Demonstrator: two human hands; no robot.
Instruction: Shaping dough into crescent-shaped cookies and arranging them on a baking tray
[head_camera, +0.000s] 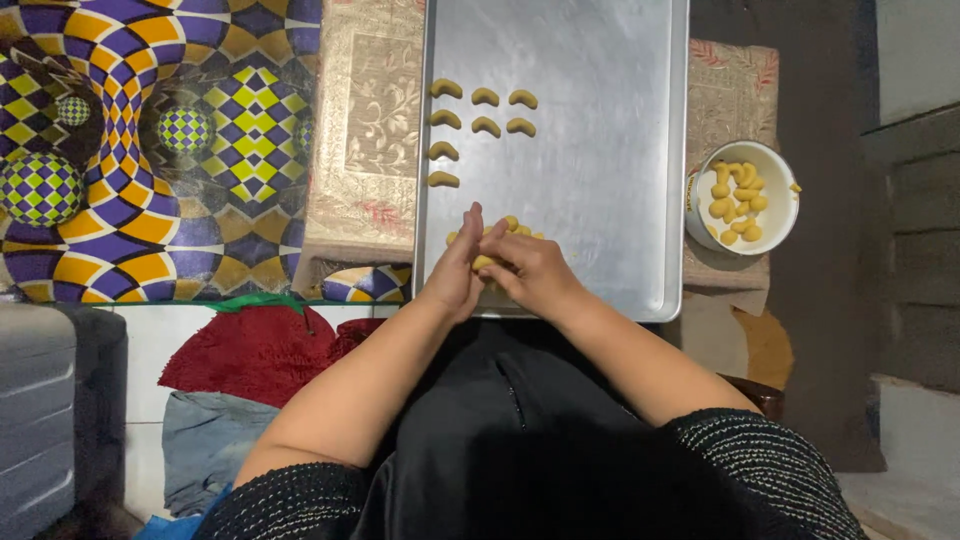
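Note:
My left hand (456, 272) and my right hand (530, 272) meet over the near edge of a metal baking tray (600, 150). Between the fingers sits a small piece of yellow dough (484, 262), pressed by both hands. More loose yellow dough pieces (512, 224) lie on the tray just beyond my fingers. Several crescent-shaped dough pieces (484, 110) are laid in short rows in the tray's far left part. A white bowl (772, 228) with several more dough pieces stands to the right of the tray.
The tray rests on a beige patterned cloth (365, 120). A purple, yellow and orange patterned mat (150, 150) covers the floor at left. A dark red rug (250, 350) and a grey case (40, 410) lie near my left side.

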